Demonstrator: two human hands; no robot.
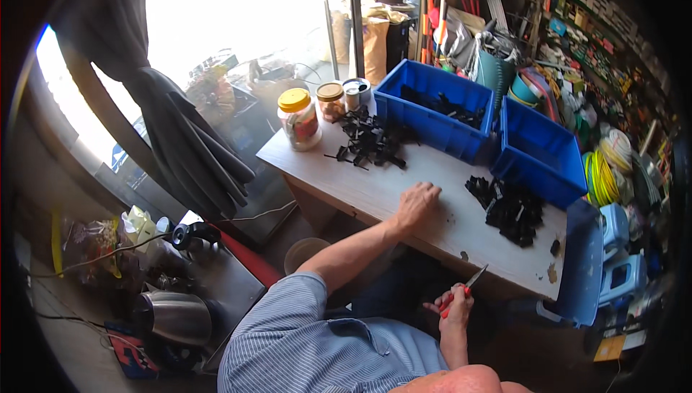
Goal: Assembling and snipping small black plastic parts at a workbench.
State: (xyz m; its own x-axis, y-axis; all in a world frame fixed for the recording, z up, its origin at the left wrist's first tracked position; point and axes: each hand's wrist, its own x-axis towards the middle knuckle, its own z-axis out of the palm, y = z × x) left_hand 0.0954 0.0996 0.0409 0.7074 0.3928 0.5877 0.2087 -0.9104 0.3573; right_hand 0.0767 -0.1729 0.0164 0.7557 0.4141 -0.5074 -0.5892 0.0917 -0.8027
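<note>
My left hand (419, 205) rests on the white tabletop (360, 190), its fingers curled and close together; whatever may be under them is hidden. In front of my body, below the table's near edge, my right hand (456, 314) grips red-handled scissors (476, 276), pointed blades up and to the right. A pile of small black plastic parts (371, 137) lies beyond my left hand. Toward the right end of the table is a second pile of black parts (513, 213), with one loose black piece (555, 247) beside it.
Two blue bins (432, 130) (542, 149) line the far edge; the left one holds black parts. A yellow-lidded jar (298, 120), a smaller jar (331, 102) and a can (357, 93) stand at the back left. A kettle (176, 316) is at my left; blue stools (621, 277) at right.
</note>
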